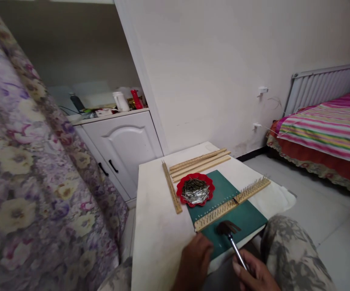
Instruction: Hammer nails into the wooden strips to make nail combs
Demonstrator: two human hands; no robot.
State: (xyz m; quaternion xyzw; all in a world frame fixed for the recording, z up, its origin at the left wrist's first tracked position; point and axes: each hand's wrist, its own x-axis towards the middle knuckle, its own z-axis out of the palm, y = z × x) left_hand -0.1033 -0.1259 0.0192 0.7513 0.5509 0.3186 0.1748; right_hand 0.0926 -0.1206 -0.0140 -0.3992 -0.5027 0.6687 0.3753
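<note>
My right hand (255, 273) is closed round the metal handle of a small hammer (230, 232), whose dark head rests on the green cutting mat (247, 216). My left hand (194, 262) sits at the near edge of the white table (153, 226), fingers curled, nothing visible in it. Just beyond the hammer head lies a wooden strip studded with a row of nails (232, 202). A red dish of loose nails (195, 190) stands on the mat's far left corner.
Several bare wooden strips (199, 161) lie at the table's far side, and one more wooden strip (171, 186) runs along the dish's left. A flowered curtain (26, 161) hangs at left, a white cabinet (123, 145) behind, a striped bed (326, 129) at right. My knee (290, 250) is beside the table.
</note>
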